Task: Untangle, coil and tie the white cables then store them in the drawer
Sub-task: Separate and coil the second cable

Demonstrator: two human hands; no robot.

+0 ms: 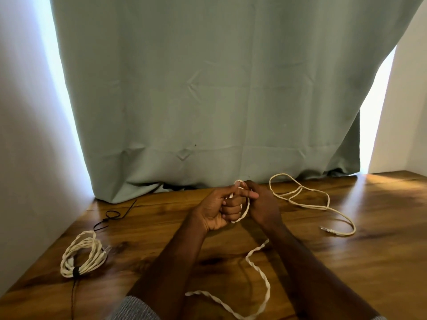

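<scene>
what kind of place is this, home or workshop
Probably a home room, not a workshop: a wooden table pushed against a window hung with a green curtain, plain white walls either side, and no tools or machinery in view.

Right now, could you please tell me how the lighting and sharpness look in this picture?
Head view: blown-out daylight flanks the grey-green curtain; glare streaks the brown wooden table; wide-angle bending at edges; both hands slightly soft.

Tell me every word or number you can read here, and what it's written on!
None: no words, numbers or signs show anywhere.
Coiled white cable: its black tie is blank.
Curtain: plain.
Wooden table: plain.
Loose cable plug: too small to read.
</scene>
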